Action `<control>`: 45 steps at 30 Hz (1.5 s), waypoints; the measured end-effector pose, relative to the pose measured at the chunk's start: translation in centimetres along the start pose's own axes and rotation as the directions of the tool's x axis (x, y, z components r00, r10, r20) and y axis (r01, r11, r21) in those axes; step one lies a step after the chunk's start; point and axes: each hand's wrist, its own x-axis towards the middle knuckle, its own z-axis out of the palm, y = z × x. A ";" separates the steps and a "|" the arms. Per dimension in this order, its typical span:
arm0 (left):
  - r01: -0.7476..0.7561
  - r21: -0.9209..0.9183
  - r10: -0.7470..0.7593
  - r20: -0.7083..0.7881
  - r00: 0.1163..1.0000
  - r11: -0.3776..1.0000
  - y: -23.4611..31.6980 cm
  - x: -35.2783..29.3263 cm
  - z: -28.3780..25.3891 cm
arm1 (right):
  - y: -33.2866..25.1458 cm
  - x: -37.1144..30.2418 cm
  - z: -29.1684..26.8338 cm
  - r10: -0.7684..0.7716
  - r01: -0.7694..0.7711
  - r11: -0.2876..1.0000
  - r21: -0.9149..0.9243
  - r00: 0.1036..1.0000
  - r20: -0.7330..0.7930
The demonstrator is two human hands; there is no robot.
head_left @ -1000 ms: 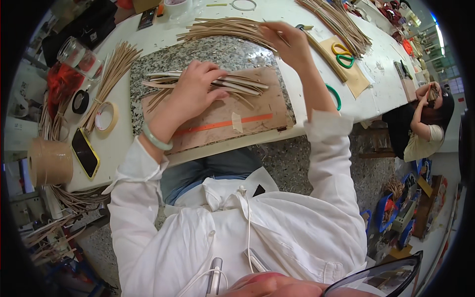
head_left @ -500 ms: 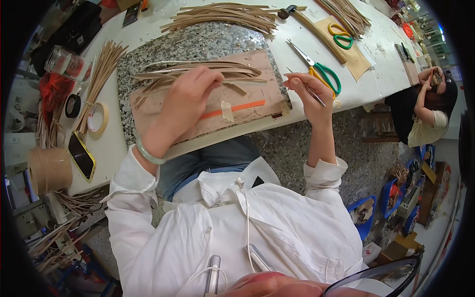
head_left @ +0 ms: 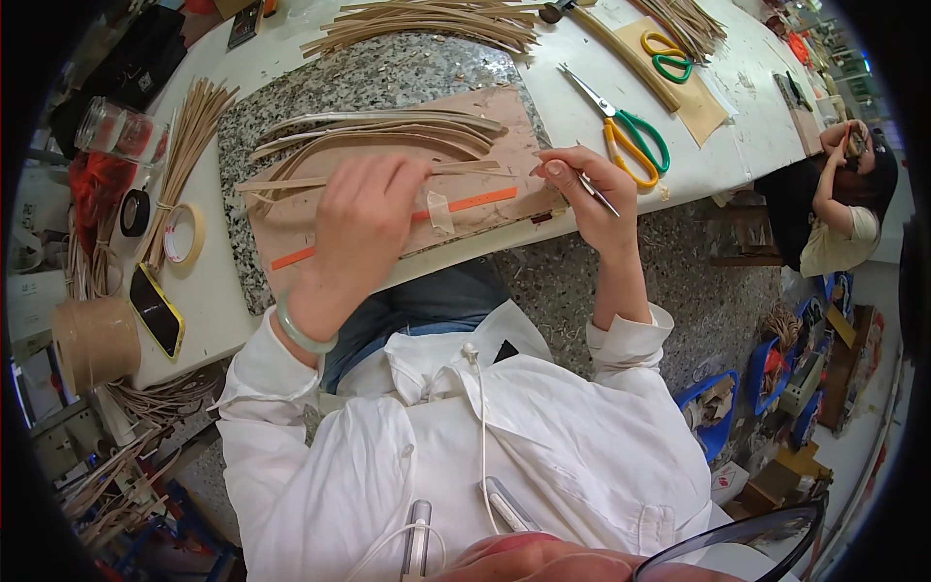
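Left hand point(head_left: 364, 218) lay palm-down and closed over the flat bamboo strips point(head_left: 388, 136) on the brown board point(head_left: 485, 107), fingertips pinning a straight strip point(head_left: 281, 182) that ran across the board just above the orange line point(head_left: 475, 202). Right hand point(head_left: 592, 189) was pinched shut on a thin metal tool point(head_left: 599, 192), its tip aimed down and out past the board's right edge, thumb touching the strip's near end. The strips in hand sat on the board, curved ones fanned just above the pinned one; the board rested on a speckled stone slab point(head_left: 388, 73) on the white table point(head_left: 601, 78). Judged step: holding the strip flat while the tool worked its end. To do it well, press with the left hand close to the working end so the strip cannot bow, keep it parallel to the orange line, and work the tool away from the left fingers. Near: green-and-yellow scissors point(head_left: 630, 136), a loose strip bundle point(head_left: 427, 24), tape rolls point(head_left: 179, 233), a phone point(head_left: 155, 310). Another person sat well apart at far right point(head_left: 844, 204).
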 end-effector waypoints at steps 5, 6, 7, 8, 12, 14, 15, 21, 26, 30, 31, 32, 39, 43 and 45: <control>0.000 -0.051 0.006 0.119 0.993 0.999 1.3 -1.8 -0.1 | -0.6 -0.3 -0.2 -0.019 0.019 1.000 -0.003 1.000 -0.005; -0.017 -0.056 0.023 0.109 0.994 0.998 1.2 -1.9 0.1 | -0.6 -0.3 -0.3 -0.018 0.018 1.000 0.000 1.000 -0.006; -0.036 -0.061 0.041 0.099 0.994 0.998 1.2 -2.0 0.2 | -0.6 -0.4 -0.3 -0.018 0.018 1.000 0.003 1.000 -0.006; -0.034 -0.072 0.041 0.102 0.994 0.997 1.2 -2.0 0.3 | -0.7 -0.4 -0.3 -0.017 0.017 1.000 0.006 1.000 -0.007; -0.032 -0.098 0.044 0.122 0.992 0.995 1.0 -1.8 0.5 | -1.4 -0.4 -0.1 -0.001 0.006 0.996 0.093 0.999 -0.054; -0.034 -0.103 0.049 0.138 0.989 0.994 0.9 -1.8 0.5 | -2.1 -0.3 0.5 0.068 -0.037 0.977 0.208 0.988 -0.139; -0.037 -0.109 0.053 0.148 0.988 0.993 0.8 -1.8 0.5 | -2.2 -0.2 0.5 0.065 -0.034 0.969 0.243 0.991 -0.119; -0.077 -0.107 0.094 0.170 0.981 0.991 0.7 -1.6 0.4 | -2.1 0.7 1.3 -0.058 0.053 0.969 0.240 0.998 0.012; -0.105 -0.085 0.119 0.185 0.976 0.991 0.5 -1.6 0.2 | -1.5 1.2 3.5 -0.132 0.132 0.991 0.011 0.978 0.162; -0.128 -0.019 0.130 0.184 0.974 0.992 0.7 -1.5 -0.3 | -1.2 1.0 4.4 -0.111 0.143 0.972 -0.185 0.978 0.175; -0.128 -0.004 0.126 0.181 0.975 0.992 0.7 -1.5 -0.3 | -1.2 1.0 4.5 -0.107 0.140 0.970 -0.198 0.980 0.166; -0.097 -0.033 0.101 0.189 0.977 0.995 0.8 -1.7 -0.4 | -1.3 1.0 4.6 -0.105 0.137 0.969 -0.204 0.982 0.158; -0.017 -0.106 0.034 0.162 0.986 0.994 0.5 -2.7 -0.1 | -1.3 1.0 4.8 -0.111 0.141 0.961 -0.238 0.985 0.135; 0.045 -0.102 -0.028 0.160 0.987 0.994 0.2 -3.6 -0.6 | -1.1 1.1 5.3 -0.184 0.200 0.959 -0.200 0.978 0.096; 0.072 -0.076 -0.058 0.178 0.982 0.995 0.7 -4.0 -1.2 | -1.3 1.2 5.2 -0.208 0.232 0.945 -0.229 0.970 0.125</control>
